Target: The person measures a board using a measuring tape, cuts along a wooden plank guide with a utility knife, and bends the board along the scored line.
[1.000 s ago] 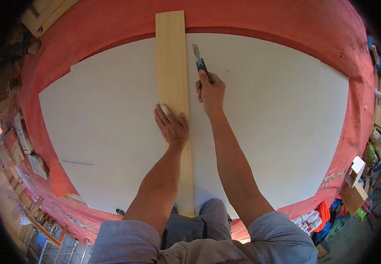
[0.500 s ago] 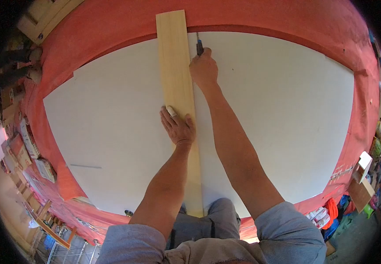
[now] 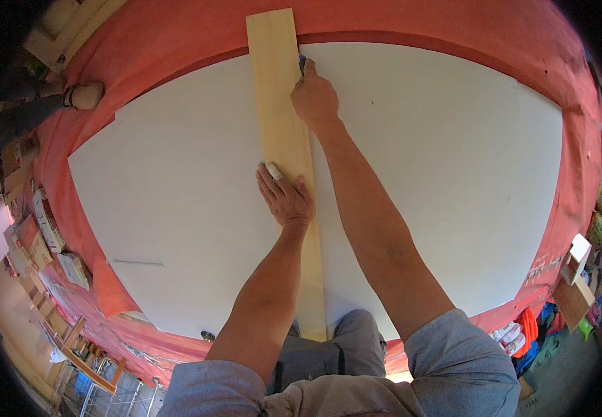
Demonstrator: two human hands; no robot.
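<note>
A long pale wooden board (image 3: pixel 274 76) lies lengthwise across a large white sheet (image 3: pixel 440 181), its far end reaching past the sheet's edge. My left hand (image 3: pixel 285 197) presses flat on the board around its middle, fingers spread, with a white wrap on one finger. My right hand (image 3: pixel 315 97) is closed around a utility knife (image 3: pixel 302 65) at the board's right edge, close to the sheet's far edge. The blade tip is too small to make out.
Red cloth (image 3: pixel 377 21) surrounds the sheet. A thin grey strip (image 3: pixel 139 263) lies on the sheet's left part. Another person's foot (image 3: pixel 84 96) is at the upper left. Boxes (image 3: pixel 48 222) stand at left; an orange coil (image 3: pixel 526 332) and assorted items lie at lower right.
My right hand has moved forward and left with the knife, up against the board's edge. My left hand stays on the board. Another person's foot has come further into view at left.
</note>
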